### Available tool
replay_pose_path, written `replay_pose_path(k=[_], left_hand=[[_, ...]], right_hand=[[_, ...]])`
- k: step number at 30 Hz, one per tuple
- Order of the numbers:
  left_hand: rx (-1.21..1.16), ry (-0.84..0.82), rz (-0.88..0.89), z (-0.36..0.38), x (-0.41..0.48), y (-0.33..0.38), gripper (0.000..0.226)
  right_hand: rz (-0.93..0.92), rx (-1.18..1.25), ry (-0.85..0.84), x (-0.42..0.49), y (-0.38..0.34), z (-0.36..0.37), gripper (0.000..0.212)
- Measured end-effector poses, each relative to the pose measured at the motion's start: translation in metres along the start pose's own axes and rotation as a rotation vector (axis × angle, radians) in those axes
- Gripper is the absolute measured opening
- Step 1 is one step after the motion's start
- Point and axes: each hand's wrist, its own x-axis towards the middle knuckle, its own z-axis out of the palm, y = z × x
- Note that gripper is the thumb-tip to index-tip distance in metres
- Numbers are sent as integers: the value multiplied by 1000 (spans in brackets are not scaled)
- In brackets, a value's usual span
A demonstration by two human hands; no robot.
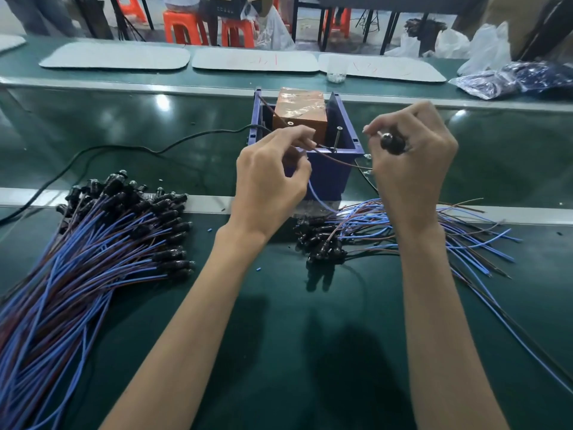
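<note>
Wire [345, 162], brown, pinched at left hand [273, 178], runs across to plug [391, 143] clasped in right hand [412, 169]; box [328, 178] just behind both grips.

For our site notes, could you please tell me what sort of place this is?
Probably an electronics assembly workshop: a green bench, heaps of wired parts, and a blue box fixture where the left hand pinches a brown wire and the right hand grips a black part.

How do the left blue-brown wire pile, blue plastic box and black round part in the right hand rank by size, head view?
1. left blue-brown wire pile
2. blue plastic box
3. black round part, held by the right hand
</note>
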Motion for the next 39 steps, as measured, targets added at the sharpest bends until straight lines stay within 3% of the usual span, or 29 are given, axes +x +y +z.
replay_pose_path(k=[3,6,9,11,14,18,22,26,28,34,39], left_hand=[[-28,-46,-75,2,0,2,23],[103,-197,-232,0,0,-4,18],[219,-543,-282,-10,2,-16,15],[173,-830,-236,-14,1,-18,31],[214,-967,-183,-6,-5,-18,53],[334,-881,-131,9,-12,-18,37],[237,-837,-153,8,-12,-25,23],[235,-899,-138,9,-15,-27,24],[215,-841,-95,10,-14,-26,21],[43,-381,146,5,-5,-14,21],[-89,-120,329,11,-10,-3,15]], right_hand=[[25,37,33,0,3,1,9],[106,162,38,1,5,-1,16],[156,226,20,2,2,-3,15],[165,203,14,3,0,-3,21],[269,313,33,6,-8,-3,35],[455,756,65,13,-21,-8,52],[511,897,44,17,-20,-16,56],[549,865,-24,15,-18,-19,53],[516,782,-99,14,-15,-22,46],[343,395,-377,13,-3,-31,6],[304,429,-614,7,2,-32,25]])
